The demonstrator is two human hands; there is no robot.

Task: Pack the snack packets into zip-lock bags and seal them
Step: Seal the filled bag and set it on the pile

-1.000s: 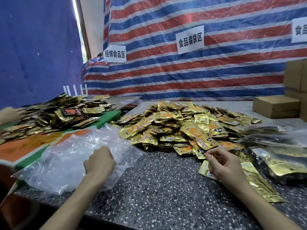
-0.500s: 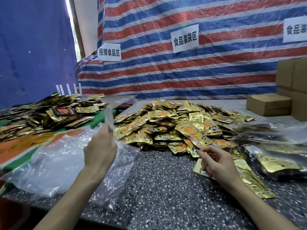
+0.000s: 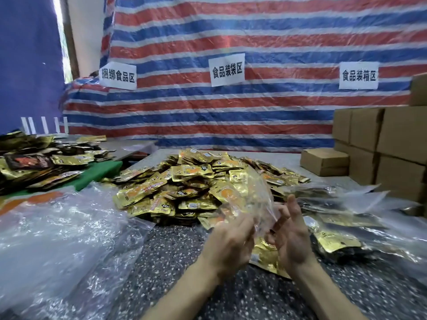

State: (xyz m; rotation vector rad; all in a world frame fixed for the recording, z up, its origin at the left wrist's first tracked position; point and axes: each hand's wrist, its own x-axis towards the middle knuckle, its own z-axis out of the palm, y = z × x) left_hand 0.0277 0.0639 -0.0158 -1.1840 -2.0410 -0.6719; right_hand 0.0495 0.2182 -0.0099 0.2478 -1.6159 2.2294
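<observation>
Both bare forearms converge; the left hand point(image 3: 231, 241) and right hand point(image 3: 291, 236), palms facing each other, each pinch a crinkled clear plastic bag point(image 3: 257, 195) between them.

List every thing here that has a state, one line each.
zip-lock bag, lifted off the table, held by both hands, seemingly empty
left hand, grips the bag's edge
right hand, holds the bag's other edge
snack packets, loose in a heap, unpacked
spare bags, lying empty in a pile
filled bags, lying flat with packets inside
cardboard boxes, closed
</observation>
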